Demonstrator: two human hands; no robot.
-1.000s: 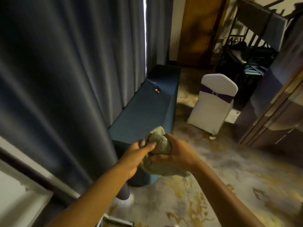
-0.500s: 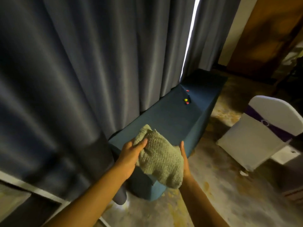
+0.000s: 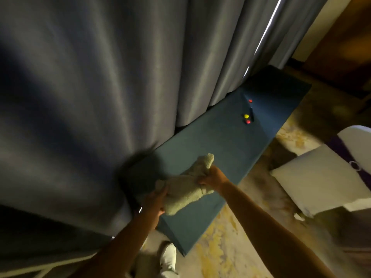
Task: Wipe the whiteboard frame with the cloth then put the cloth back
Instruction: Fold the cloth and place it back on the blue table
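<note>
A pale green cloth [image 3: 186, 187] is stretched between both hands just above the near end of a long table covered in dark blue fabric [image 3: 226, 141]. My left hand [image 3: 155, 201] grips its near-left edge. My right hand [image 3: 210, 176] grips its far end, which bunches up above the fingers. The cloth's middle sags onto or close to the tabletop; I cannot tell if it touches. Only a pale strip of what may be the whiteboard frame [image 3: 40, 272] shows at the bottom left.
Heavy grey curtains [image 3: 100, 87] hang along the table's left side. Small red and yellow magnets [image 3: 247, 118] and a dark marker lie farther along the table. A white-covered chair [image 3: 325, 173] stands to the right on patterned carpet. My white shoe [image 3: 167, 257] is below.
The view has swung down and closer to the table. Both hands have lowered the cloth from mid-air over the table's near end and pulled it out lengthwise.
</note>
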